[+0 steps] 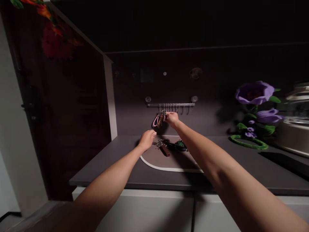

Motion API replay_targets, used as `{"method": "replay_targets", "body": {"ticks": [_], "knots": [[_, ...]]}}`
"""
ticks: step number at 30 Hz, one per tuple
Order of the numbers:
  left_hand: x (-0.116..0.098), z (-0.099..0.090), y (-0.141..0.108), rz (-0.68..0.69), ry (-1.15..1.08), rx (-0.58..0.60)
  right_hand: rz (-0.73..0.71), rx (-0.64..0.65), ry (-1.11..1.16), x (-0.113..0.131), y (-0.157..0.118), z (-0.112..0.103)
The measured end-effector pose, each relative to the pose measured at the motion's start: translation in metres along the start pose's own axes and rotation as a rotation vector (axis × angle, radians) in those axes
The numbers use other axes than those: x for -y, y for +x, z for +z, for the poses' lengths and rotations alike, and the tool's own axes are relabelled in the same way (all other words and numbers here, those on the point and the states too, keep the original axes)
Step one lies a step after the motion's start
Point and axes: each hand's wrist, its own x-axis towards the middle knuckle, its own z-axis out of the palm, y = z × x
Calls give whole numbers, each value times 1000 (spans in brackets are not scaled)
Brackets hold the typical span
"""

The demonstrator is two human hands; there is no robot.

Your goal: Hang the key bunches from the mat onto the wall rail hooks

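My right hand (172,118) is closed on a bunch of keys (164,115) just below the left part of a clear hook rail (171,104). A pink strap loop (155,121) and a brown tag with lettering (159,120) hang beside those keys. Whether the key ring rests on a hook, I cannot tell. Lower and to the left, my left hand (146,140) has its fingers curled together; what they hold, if anything, is hidden. Close by its fingertips, another set of keys (159,143) with a brown leather fob (165,150) lies on the rounded mat (159,166).
A dark item with green markings (180,145) lies on the mat, partly behind my right forearm. Purple artificial flowers (255,93) and a glass-topped appliance (295,125) stand at the right of the dark counter (103,164). A dark door (72,112) is at left.
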Motion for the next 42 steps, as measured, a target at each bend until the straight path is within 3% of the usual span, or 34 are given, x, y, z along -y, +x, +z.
{"method": "replay_targets", "body": {"ticks": [22, 31, 37, 42], "knots": [[0, -5, 0, -23, 13, 22, -24, 39, -88, -12, -1, -19], [-2, -9, -1, -18, -27, 29, -4, -70, -135, 2, -26, -19], [-3, -11, -2, 14, -20, 60, 39, 16, -77, 6, -60, -11], [-2, -11, -2, 24, -7, 77, 54, 68, -118, -8, -87, -12]]}}
